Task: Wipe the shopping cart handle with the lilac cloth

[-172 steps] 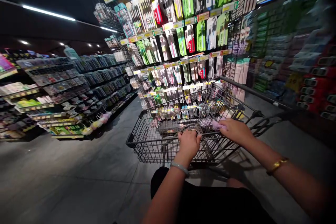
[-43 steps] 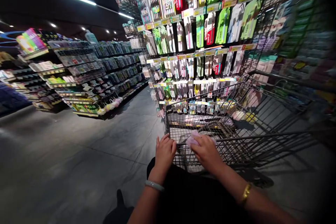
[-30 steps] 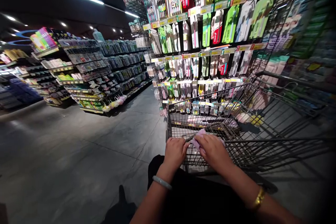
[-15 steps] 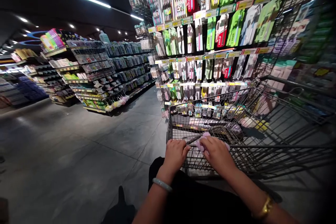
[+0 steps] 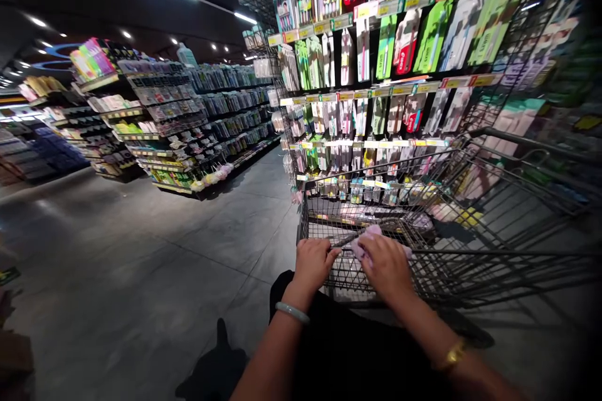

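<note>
A dark wire shopping cart (image 5: 451,276) stands right in front of me, its basket reaching off to the right. My left hand (image 5: 314,263) is closed over the cart's near rim at the corner. Just to its right, my right hand (image 5: 386,268) presses a pale pink cloth (image 5: 371,237) against the same rim. The cloth pokes out above and beside the fingers, and its middle is hidden under the palm. Inside the basket only wire mesh and shadow show clearly.
A tall rack of packaged toothbrushes (image 5: 367,56) rises just beyond the cart. Farther left are stocked shelves (image 5: 164,100) along an aisle. Grey floor (image 5: 155,263) stretches out on the left. A brown box-like object (image 5: 16,354) sits at the lower left edge.
My right hand has shifted slightly on the rim, and more of the pink cloth shows above its fingers. The left hand keeps its hold. The rack appears slightly nearer.
</note>
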`<state>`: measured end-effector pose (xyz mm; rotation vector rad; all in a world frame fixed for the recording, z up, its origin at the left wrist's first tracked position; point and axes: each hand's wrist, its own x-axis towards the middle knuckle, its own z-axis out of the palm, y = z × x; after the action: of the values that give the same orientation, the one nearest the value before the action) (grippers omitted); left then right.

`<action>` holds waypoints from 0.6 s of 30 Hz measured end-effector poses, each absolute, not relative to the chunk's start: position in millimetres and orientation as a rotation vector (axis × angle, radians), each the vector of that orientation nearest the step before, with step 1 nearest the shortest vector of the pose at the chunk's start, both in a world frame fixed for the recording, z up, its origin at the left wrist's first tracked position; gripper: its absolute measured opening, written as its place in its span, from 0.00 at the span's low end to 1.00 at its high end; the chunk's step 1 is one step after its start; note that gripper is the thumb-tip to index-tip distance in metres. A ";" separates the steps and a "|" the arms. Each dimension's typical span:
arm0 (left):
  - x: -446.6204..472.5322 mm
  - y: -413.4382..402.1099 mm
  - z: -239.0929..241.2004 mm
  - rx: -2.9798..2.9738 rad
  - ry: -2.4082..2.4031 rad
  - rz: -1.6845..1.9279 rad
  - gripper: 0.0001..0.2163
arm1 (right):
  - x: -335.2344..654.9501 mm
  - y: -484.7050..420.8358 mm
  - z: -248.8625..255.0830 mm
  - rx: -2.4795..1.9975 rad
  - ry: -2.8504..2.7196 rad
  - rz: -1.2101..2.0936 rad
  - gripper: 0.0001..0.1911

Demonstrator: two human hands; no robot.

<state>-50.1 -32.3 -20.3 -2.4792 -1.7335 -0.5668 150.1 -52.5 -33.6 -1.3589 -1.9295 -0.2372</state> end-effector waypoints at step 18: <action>-57.4 -17.9 -22.2 -2.429 -1.771 -0.575 0.20 | 144.4 -40.4 -20.9 -1.306 -2.071 -0.235 0.17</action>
<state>-57.4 -17.9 -22.2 -2.4285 -1.7708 -0.5753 144.4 -40.4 -20.9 -1.3058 -2.0711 -0.2350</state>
